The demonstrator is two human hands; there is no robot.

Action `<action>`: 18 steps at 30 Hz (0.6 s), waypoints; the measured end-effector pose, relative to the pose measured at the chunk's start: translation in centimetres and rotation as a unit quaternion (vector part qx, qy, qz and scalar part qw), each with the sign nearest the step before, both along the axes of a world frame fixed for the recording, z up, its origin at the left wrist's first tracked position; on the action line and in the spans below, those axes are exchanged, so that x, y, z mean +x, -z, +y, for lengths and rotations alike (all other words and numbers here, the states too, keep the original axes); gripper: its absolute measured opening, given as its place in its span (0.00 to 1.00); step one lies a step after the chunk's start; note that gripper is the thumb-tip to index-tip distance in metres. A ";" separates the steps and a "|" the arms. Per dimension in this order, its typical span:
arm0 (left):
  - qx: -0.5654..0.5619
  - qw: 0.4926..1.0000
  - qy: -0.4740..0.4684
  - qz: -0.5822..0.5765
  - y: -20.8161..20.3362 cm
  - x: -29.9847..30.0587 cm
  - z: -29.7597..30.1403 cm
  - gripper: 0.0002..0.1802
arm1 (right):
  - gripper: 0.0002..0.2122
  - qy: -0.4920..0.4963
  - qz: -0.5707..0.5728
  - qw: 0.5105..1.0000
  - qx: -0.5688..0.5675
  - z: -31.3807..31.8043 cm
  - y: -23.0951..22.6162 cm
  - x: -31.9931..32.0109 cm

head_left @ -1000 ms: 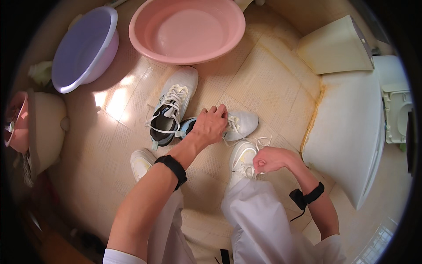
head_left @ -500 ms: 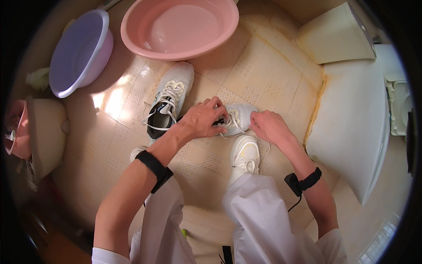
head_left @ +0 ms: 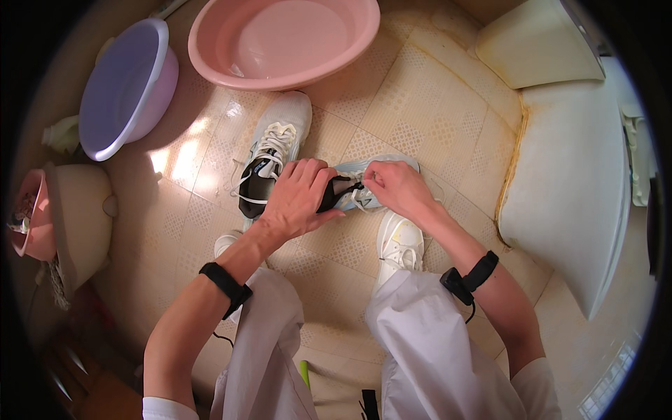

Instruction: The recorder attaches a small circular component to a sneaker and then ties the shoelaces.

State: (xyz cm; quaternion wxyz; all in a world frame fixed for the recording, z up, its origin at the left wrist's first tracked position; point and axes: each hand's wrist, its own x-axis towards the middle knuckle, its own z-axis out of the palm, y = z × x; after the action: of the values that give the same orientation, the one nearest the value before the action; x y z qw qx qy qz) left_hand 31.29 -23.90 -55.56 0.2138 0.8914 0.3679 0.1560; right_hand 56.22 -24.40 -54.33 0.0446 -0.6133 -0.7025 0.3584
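Observation:
A pale sneaker (head_left: 348,202) with a black lining lies sideways on the floor, its toe to the right. My left hand (head_left: 297,192) is closed over its heel end, fingers bent over the collar and thumb along the near side. At the lacing, my right hand (head_left: 400,183) pinches what looks like the dark edge of the tongue; the fingertips partly hide it. To the left stands a matching sneaker (head_left: 288,119), upright, toe pointing away, its white laces loose. My left forearm passes close to its heel.
White shoes (head_left: 402,241) are on my feet. Beyond the sneakers sits a pink basin (head_left: 280,82); a purple basin (head_left: 157,91) leans at the far left. A beige bucket (head_left: 84,217) stands left, near a small pink basin (head_left: 43,217). A white panel (head_left: 560,189) borders the right.
My left hand has moved from the laces back to the sneaker's heel. My right hand has shifted left from the toe to the tongue area. More of the dark opening shows.

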 end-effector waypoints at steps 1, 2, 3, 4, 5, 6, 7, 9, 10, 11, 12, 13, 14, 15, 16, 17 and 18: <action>0.011 1.000 -0.004 0.012 0.0 0.0 -0.2 0.39 | 0.09 0.013 -0.005 1.000 -0.022 0.1 -0.3 -0.2; 0.011 1.000 -0.004 0.012 0.0 0.1 -0.3 0.39 | 0.09 0.025 -0.009 0.999 -0.044 0.1 -0.4 -0.4; 0.008 0.999 0.003 0.031 0.0 0.1 -0.4 0.35 | 0.09 0.026 -0.009 0.999 -0.044 0.1 -0.2 -0.3; 0.006 0.999 0.010 0.051 0.0 0.1 -0.5 0.30 | 0.09 0.029 -0.006 0.998 -0.055 -0.1 0.1 -0.4; 0.005 0.999 0.011 0.051 0.4 0.0 -0.7 0.30 | 0.10 0.032 -0.004 0.997 -0.066 -0.2 0.5 -0.4; 0.018 0.998 0.028 0.052 0.8 0.0 -1.0 0.26 | 0.10 0.033 -0.003 0.997 -0.067 -0.3 0.7 -0.3; 0.031 0.997 0.045 0.052 0.9 0.0 -1.1 0.23 | 0.10 0.035 0.011 0.997 -0.062 -0.4 0.9 -0.2; 0.033 0.998 0.043 0.042 1.1 0.2 -1.3 0.21 | 0.09 0.039 0.025 0.997 -0.058 -0.5 1.4 0.4; 0.035 0.998 0.040 0.032 1.1 0.3 -1.4 0.19 | 0.08 0.041 0.065 0.993 -0.089 -0.4 1.5 0.8; 0.035 0.998 0.041 0.031 1.0 0.5 -1.3 0.19 | 0.08 0.042 0.105 0.986 -0.121 -0.3 1.4 1.2; 0.037 0.997 0.057 0.023 1.0 0.6 -1.3 0.18 | 0.08 0.043 0.104 0.986 -0.121 0.0 1.2 1.7; 0.038 0.997 0.071 0.017 1.1 0.5 -1.3 0.17 | 0.07 0.036 0.113 0.977 -0.176 0.6 0.3 1.8; 0.038 0.997 0.071 0.019 1.1 0.4 -1.4 0.17 | 0.07 0.029 0.122 0.965 -0.231 1.0 -0.2 1.7; 0.028 0.996 0.074 0.031 1.2 0.4 -1.6 0.17 | 0.07 0.027 0.124 0.965 -0.231 1.3 -0.3 1.7; 0.019 0.996 0.079 0.040 1.3 0.6 -1.7 0.17 | 0.07 0.020 0.113 0.971 -0.212 1.5 -0.5 1.8; 0.019 0.996 0.078 0.039 1.4 0.7 -1.9 0.17 | 0.08 0.013 0.103 0.976 -0.192 1.6 -0.6 1.8; 0.017 0.996 0.081 0.026 1.5 0.7 -2.0 0.17 | 0.08 0.013 0.103 0.976 -0.192 1.5 -0.4 1.7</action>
State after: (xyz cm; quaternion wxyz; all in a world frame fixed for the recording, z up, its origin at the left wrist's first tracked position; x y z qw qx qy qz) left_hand 32.04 -25.93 -57.01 0.2013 0.9256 0.2968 0.1212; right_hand 57.90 -22.86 -53.94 0.0027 -0.5791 -0.6039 0.5477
